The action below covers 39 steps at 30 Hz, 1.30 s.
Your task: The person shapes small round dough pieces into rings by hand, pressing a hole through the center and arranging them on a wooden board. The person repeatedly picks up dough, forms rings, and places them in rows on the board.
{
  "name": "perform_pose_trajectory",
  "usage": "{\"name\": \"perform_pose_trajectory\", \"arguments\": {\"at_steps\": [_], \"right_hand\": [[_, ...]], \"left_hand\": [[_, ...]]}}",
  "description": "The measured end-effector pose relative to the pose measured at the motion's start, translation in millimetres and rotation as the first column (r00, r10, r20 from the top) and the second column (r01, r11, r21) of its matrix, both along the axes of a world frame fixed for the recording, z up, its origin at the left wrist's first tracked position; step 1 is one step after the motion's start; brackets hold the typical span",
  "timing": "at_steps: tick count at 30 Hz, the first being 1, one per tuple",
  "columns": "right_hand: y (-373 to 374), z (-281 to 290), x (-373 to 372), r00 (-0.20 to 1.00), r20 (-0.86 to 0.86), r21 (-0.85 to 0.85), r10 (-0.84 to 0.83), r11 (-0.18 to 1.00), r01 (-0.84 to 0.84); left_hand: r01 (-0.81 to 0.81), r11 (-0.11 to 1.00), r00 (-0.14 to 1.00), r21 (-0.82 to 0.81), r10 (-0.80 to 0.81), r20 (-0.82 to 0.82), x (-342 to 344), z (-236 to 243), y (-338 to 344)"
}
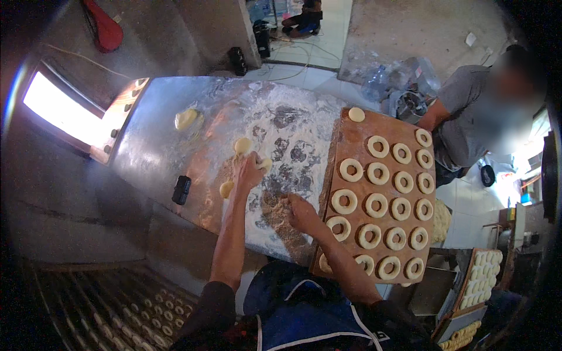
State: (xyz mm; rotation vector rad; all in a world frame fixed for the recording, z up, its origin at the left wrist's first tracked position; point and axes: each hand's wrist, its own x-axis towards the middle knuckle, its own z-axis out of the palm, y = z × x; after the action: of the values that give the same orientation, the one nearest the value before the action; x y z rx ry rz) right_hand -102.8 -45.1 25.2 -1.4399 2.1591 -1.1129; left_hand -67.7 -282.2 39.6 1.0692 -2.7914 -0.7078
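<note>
The right hand (301, 214) is nearest, low over a brown crumbly patch (275, 215), its fingers loosely curled; I cannot tell whether they hold anything. To its right, dough rings (369, 225) lie spaced apart on a wooden board (351, 140), probably so they don't stick together. 1 small dough piece (226, 189) sits by the left forearm. Farther along, the left hand (252, 169) reaches out knuckles up, narrowed beside a pale dough round (266, 164); gripping or merely touching, I cannot tell. Just beyond lies another round (243, 145). White flour (263, 105) dusts the worktop (152, 128), presumably against sticking.
</note>
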Motion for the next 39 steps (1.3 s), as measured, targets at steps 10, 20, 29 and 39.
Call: {"name": "perform_pose_trajectory", "arguments": {"at_steps": [10, 20, 29, 39], "right_hand": [[-44.8, 35.7, 6.4, 0.867, 0.438, -0.067, -0.238, 0.953, 0.296], [-70.6, 47.3, 66.1, 0.824, 0.535, -0.227, -0.186, 0.908, 0.352], [-71.1, 78.6, 81.0, 0.302, 0.931, -0.311, 0.205, 0.879, 0.362], [-59.8, 58.8, 84.0, 0.344, 0.885, 0.122, -0.312, 0.871, 0.476]], "left_hand": [[0.315, 0.561, 0.771, 0.765, 0.319, -0.551, 84.9, 17.4, 61.7], [0.249, 0.825, 0.755, 0.507, 0.162, -0.635, 126.0, 24.4, 51.3], [0.725, -0.004, 0.607, 0.688, 0.475, -0.637, 150.3, 12.4, 51.2], [0.41, 0.679, 0.63, 0.609, 0.273, -0.727, 100.3, 15.8, 69.0]]}}
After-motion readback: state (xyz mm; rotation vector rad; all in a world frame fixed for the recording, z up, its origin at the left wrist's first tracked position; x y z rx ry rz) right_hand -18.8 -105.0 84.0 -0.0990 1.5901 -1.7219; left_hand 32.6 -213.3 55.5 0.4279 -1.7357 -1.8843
